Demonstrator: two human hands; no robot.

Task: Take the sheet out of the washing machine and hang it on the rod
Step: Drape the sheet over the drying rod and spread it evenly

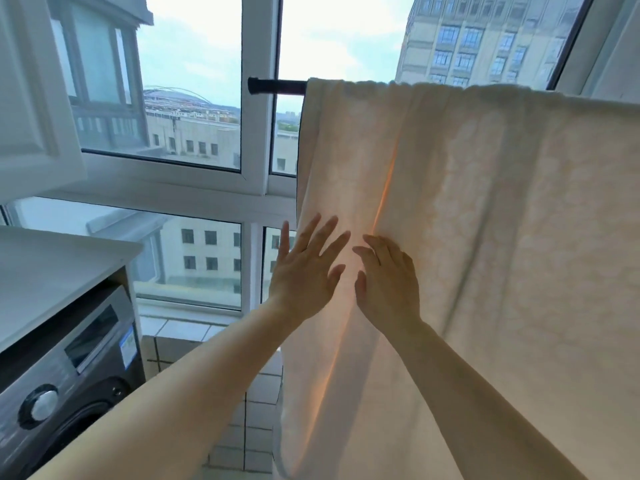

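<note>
The sheet [485, 202], cream and patterned, hangs draped over the dark rod [277, 86] in front of the window [194, 98], falling in long folds. Both hands lie flat on its left part: the left hand [304, 268] with fingers spread and straight, the right hand [388, 278] beside it, fingers relaxed, neither grip grasping anything. The washer [65, 375] sits lower left under a white bench [52, 268].
</note>
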